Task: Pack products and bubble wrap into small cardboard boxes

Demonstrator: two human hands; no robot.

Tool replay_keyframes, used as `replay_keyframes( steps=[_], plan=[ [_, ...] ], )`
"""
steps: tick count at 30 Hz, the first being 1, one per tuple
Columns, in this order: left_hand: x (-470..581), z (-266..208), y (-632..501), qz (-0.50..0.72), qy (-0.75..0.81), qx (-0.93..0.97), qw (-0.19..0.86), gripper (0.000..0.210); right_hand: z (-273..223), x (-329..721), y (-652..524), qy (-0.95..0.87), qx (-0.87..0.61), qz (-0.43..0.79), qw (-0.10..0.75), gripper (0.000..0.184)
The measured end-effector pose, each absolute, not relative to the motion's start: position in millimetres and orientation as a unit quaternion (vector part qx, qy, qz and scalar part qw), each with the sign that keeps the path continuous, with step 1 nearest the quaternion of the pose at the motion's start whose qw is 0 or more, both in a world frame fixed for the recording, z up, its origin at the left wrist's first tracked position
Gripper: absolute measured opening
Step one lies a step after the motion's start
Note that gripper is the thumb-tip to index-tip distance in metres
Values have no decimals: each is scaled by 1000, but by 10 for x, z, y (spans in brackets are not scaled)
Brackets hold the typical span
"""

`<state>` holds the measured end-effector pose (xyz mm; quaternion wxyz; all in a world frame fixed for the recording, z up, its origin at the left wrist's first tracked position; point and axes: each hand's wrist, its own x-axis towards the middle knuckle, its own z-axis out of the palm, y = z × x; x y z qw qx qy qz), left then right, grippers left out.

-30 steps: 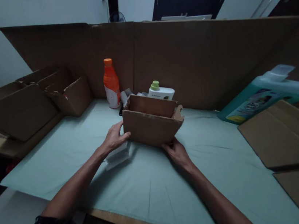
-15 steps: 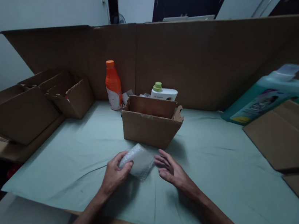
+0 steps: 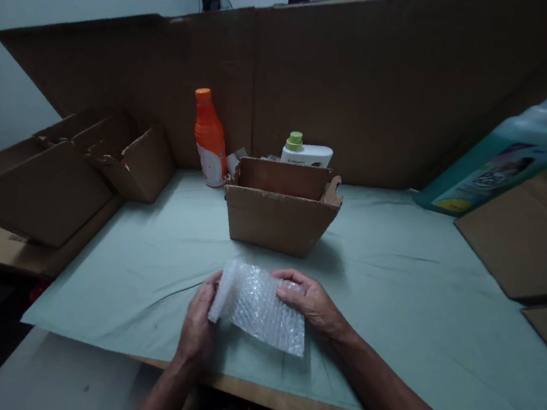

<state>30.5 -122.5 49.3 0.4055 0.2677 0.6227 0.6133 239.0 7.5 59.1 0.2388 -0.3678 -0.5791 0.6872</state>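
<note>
A sheet of clear bubble wrap (image 3: pixel 264 307) is spread between my two hands, above the near part of the cloth-covered table. My right hand (image 3: pixel 317 303) pinches its right side, thumb on top and fingers behind. At the curled left end of the wrap is my left hand (image 3: pixel 198 319), closed around that edge with its fingertips partly hidden behind it. Just beyond the wrap stands an open cardboard box (image 3: pixel 275 218); its inside shows only in part.
An orange bottle (image 3: pixel 209 139) and a white bottle with a green cap (image 3: pixel 304 152) stand behind the box. More cardboard boxes (image 3: pixel 142 165) are at left. A teal jug (image 3: pixel 495 166) leans at right beside cardboard flaps (image 3: pixel 534 238). A tall cardboard wall (image 3: pixel 363 85) closes the back.
My right hand, open and apart from the bubble wrap before, has taken hold of its right side. The wrap has been opened out wider and tilted toward me. The view has dipped slightly.
</note>
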Motion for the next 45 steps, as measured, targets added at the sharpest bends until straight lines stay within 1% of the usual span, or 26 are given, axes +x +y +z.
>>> replay_keyframes(
  steps=[2,3,4,6,8,9,10,11,13,15,19,20,22,24,26,30,32,35,39,42,45],
  plan=[
    [167,551,-1257,600,671,295,321,55,645,2434,155,-648,-387,611,239,44],
    [127,610,-1251,580,687,342,273,54,676,2450,195,-685,-386,574,229,39],
    [114,683,-1225,551,690,408,231,54,712,2457,227,-720,-378,542,212,35],
    [164,842,-1101,477,646,567,182,61,804,2443,250,-772,-346,504,174,30],
    [260,959,-910,395,572,696,180,68,927,2422,225,-803,-307,486,158,28],
    [294,986,-808,351,541,738,198,67,994,2424,204,-813,-296,477,158,26],
    [304,989,-716,307,524,765,216,61,1059,2442,186,-820,-293,464,163,24],
    [285,971,-641,265,522,777,229,51,1115,2477,176,-825,-298,448,172,22],
    [155,894,-561,204,552,774,233,34,1175,2591,190,-827,-328,415,189,20],
    [-57,808,-565,182,589,754,224,28,1137,2727,248,-818,-364,397,202,21],
    [-414,710,-664,162,625,723,245,35,807,2895,415,-799,-406,402,188,25],
    [-457,700,-678,157,632,719,244,39,710,2913,455,-800,-417,388,190,26],
    [-502,691,-670,172,644,710,227,49,555,2946,528,-802,-447,331,220,32],
    [-524,692,-596,221,657,693,199,59,482,2984,599,-790,-478,276,268,45],
    [-535,694,-445,289,670,659,181,64,486,3000,677,-775,-492,261,299,54],
    [-427,647,-17,398,679,584,200,78,561,2854,877,-768,-492,277,303,70],
    [-292,583,140,422,668,571,223,80,577,2725,995,-762,-499,291,293,68],
    [-102,481,196,444,648,574,231,79,570,2595,1142,-736,-534,306,283,57],
    [-81,469,29,440,646,579,235,78,567,2680,1169,-734,-530,310,289,50],
    [-186,521,-225,420,675,572,203,78,594,2883,1004,-760,-520,267,283,51],
    [-207,505,-575,352,687,620,141,64,601,2957,672,-788,-510,220,265,42]
  ],
)
